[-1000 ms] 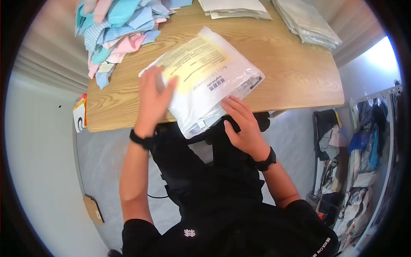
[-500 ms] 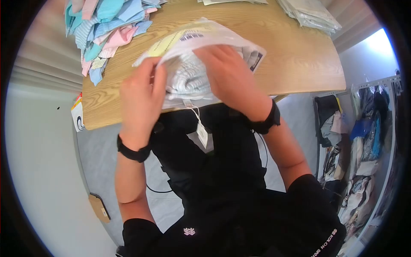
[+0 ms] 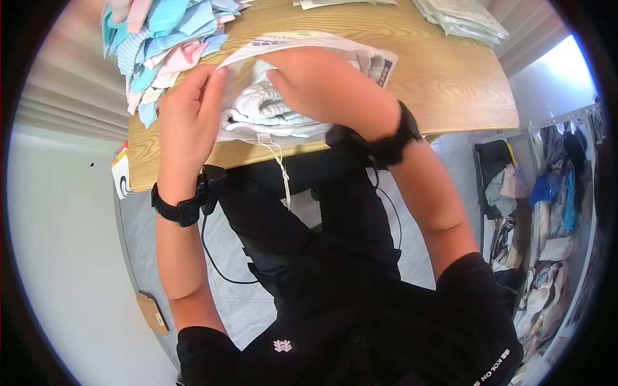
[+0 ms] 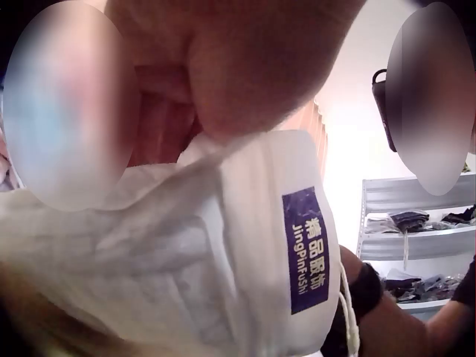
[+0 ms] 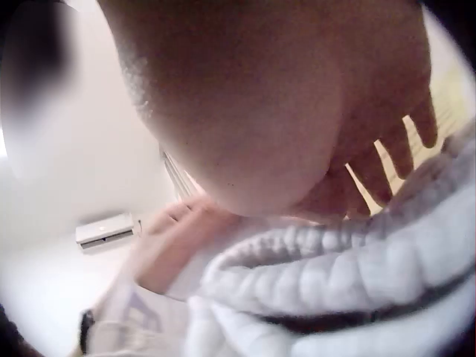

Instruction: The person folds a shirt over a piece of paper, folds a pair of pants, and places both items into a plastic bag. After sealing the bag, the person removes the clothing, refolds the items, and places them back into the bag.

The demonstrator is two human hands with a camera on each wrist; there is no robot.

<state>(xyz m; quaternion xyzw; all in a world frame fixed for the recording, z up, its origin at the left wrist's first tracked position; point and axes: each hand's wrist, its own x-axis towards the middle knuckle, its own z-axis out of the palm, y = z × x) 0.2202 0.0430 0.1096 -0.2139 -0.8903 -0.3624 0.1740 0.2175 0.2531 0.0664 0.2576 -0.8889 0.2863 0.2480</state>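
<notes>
A white printed plastic bag (image 3: 302, 40) lies at the table's front edge, its mouth lifted towards the person. Inside it is a folded, ribbed white garment (image 3: 257, 100), which fills the lower part of the right wrist view. My left hand (image 3: 187, 112) pinches the bag's left edge between thumb and fingers. The right hand (image 3: 328, 83) reaches into the mouth above the garment, its fingers spread and straight under the printed film in the right wrist view. A white string (image 3: 282, 168) hangs from the front of the bag over the table edge.
Pink, blue and turquoise clothes (image 3: 161, 38) are heaped at the table's back left. Flat packed bags (image 3: 460, 19) are stacked at the back right, with more white packets (image 3: 341, 2) at the back. A rack of clothes (image 3: 547, 212) stands right of the table (image 3: 450, 96).
The bag has been turned and its mouth raised, baring the folded garment. My right hand has gone from beside the bag to inside it, and the left now holds the left edge.
</notes>
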